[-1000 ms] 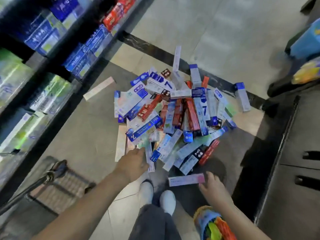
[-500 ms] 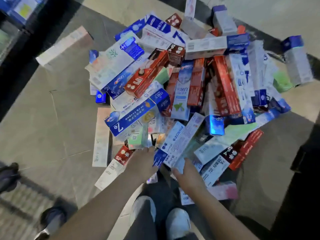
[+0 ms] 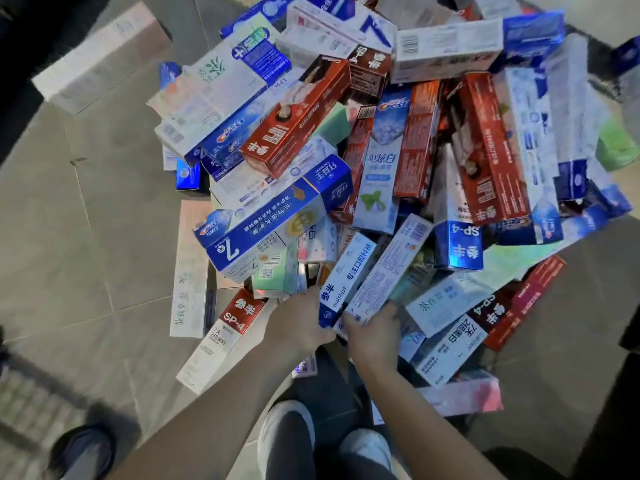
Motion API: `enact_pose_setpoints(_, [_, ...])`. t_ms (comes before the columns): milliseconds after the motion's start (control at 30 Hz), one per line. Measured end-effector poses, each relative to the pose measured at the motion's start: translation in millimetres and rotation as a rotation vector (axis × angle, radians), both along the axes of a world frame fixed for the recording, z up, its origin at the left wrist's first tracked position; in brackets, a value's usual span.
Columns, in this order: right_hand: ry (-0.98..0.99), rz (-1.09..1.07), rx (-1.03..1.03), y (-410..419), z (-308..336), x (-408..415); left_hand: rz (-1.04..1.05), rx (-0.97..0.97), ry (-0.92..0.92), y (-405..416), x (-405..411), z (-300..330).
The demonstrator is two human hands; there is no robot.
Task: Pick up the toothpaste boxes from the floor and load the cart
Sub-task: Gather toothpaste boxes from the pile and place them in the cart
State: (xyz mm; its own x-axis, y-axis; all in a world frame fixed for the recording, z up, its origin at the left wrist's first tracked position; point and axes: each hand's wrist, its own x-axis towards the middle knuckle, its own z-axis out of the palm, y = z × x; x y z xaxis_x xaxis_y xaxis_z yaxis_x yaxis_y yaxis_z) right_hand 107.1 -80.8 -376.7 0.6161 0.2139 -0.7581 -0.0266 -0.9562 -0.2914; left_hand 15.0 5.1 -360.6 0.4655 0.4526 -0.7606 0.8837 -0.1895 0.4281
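A heap of toothpaste boxes [image 3: 363,161] covers the grey tiled floor [image 3: 86,220] ahead of my white shoes [image 3: 287,431]. At its near edge, my left hand [image 3: 298,323] grips a white-and-blue box [image 3: 346,282]; my right hand [image 3: 372,336] curls around the pale box [image 3: 388,268] beside it.

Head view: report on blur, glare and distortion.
Head view: edges smear with motion blur, worst at the pale box upper left; glare glints off the foil blue box; wide-angle bending curves the floor tiles; central labels stay readable.
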Motion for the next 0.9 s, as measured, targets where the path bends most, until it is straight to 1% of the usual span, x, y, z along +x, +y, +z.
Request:
enact_pose_setpoints(133, [-0.023, -0.019, -0.067, 13, 2, -6, 0.012, -0.005, 0.007, -5, -11, 20])
enact_pose_setpoints(267, [-0.028, -0.026, -0.115, 18, 7, -3, 0.094, -0.063, 0.025, -13, -23, 27])
enact_pose_setpoints(400, [0.032, -0.004, -0.099, 2, 40, 5, 0.136, -0.052, -0.003, -13, -25, 53])
enact_pose_setpoints(467, [0.052, 0.044, -0.095, -8, 76, 9, 0.178, -0.036, -0.019, -12, -22, 79])
enact_pose_setpoints(567, [0.047, 0.120, -0.060, -18, 146, 17, 0.261, -0.032, -0.038, -10, -17, 133])
enact_pose_setpoints(733, [0.065, 0.228, -0.003, -13, 287, 37, 0.414, -0.031, -0.069, -4, -15, 262])
enact_pose_setpoints(900, [0.013, 0.399, -0.006, 2, 418, 54, 0.471, 0.044, -0.094, -1, -17, 389])
